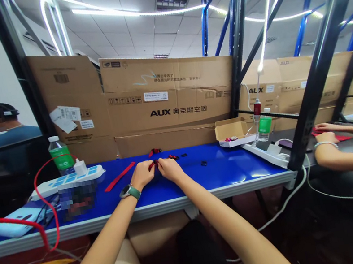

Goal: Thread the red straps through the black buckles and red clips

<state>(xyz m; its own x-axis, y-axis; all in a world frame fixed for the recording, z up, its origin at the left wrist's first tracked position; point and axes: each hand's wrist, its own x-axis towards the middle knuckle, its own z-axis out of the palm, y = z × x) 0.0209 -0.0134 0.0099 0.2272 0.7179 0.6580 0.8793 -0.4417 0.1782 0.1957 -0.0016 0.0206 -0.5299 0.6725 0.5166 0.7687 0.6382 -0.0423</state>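
My left hand [143, 175] and my right hand [170, 169] meet over the blue tabletop, both with fingers closed. Pinched between them is a short red strap [152, 166] with a small black piece on it, mostly covered by the fingers. Just left of my left hand lies a long flat red strap [120, 177]. Beyond my hands are a black buckle with red webbing [155, 152] and another small red-and-black strap piece [173, 156]. To the right lie a small black piece [183, 155] and a black plastic buckle part [204, 163].
A power strip [69, 182], a green-labelled bottle [60, 154] and a light-blue phone-like device [17, 222] stand left, with a red cable [38, 188] looping nearby. An open cardboard box [234, 133] sits back right. Cardboard panels [169, 92] wall the back. Another person's arms [335, 140] are at the right.
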